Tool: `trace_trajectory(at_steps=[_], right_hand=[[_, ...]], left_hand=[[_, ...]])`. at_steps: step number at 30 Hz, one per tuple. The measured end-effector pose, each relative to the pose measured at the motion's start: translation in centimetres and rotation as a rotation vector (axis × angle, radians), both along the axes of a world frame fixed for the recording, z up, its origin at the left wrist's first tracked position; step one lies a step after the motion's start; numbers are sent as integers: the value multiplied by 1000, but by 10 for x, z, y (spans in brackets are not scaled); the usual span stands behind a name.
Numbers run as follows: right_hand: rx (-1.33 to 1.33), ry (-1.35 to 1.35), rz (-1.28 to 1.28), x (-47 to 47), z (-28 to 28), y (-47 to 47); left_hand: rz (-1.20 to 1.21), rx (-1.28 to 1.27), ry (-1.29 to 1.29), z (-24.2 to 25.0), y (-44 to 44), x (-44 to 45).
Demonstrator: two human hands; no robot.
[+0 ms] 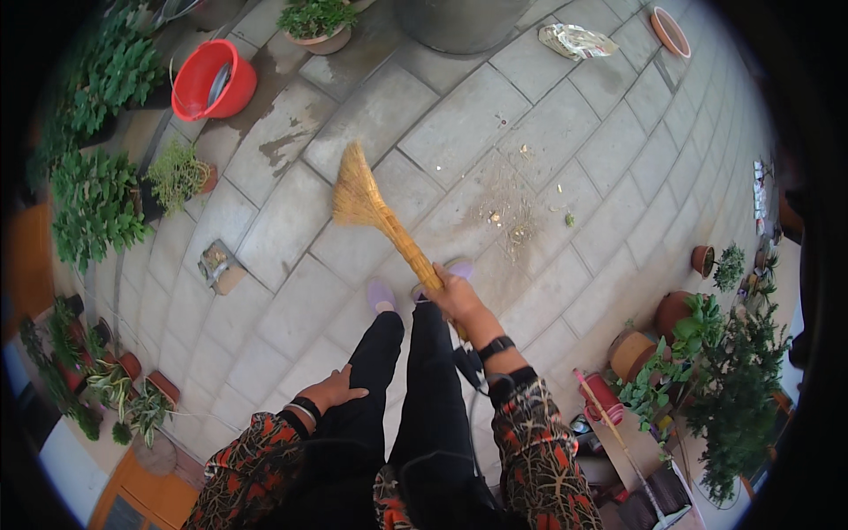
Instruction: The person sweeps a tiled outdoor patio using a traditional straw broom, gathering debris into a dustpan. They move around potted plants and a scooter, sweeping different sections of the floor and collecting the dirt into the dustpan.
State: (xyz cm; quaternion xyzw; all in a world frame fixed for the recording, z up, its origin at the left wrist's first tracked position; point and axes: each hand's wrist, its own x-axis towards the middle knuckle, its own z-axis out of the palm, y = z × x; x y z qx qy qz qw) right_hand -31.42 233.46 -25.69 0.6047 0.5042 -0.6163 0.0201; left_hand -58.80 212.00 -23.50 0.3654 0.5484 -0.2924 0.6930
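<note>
My right hand (458,301) is closed round the handle of a straw hand broom (384,215). The broom points up and left, its fanned bristles over the grey paving. My left hand (336,389) rests on the thigh of my black trousers, holding nothing, its fingers partly spread. To the right of the broom, dirt and small scraps (507,215) lie scattered on the paving slabs. A dustpan (222,267) with debris in it sits on the floor at the left. Whether the bristles touch the floor I cannot tell.
A red bucket (215,81) stands at the upper left near potted plants and wet slabs. A crumpled printed bag (576,42) and a shallow terracotta-coloured dish (670,32) lie at the upper right. More potted plants (735,391) and a long stick (613,424) are at the lower right.
</note>
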Motion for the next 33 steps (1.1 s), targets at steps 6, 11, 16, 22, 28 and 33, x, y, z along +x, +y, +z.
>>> trace_trajectory(at_steps=[6,11,16,22,28,33], right_hand=[[-147,-149,-296,114,2,-3],[-200,-314,-520,161,58,-50],[-81,-84,-478,133,73,-23],[84,58,-384,119,0,142],[-139,196,-843,195,-22,133],[-177,-149,-888,202,43,54]], left_hand=[[-34,-11,-21,-5,32,5],[-102,-12,48,-3,59,27],[-228,43,184,24,123,55],[-298,205,146,78,251,67],[-642,237,45,66,299,111],[-855,257,83,40,375,129]])
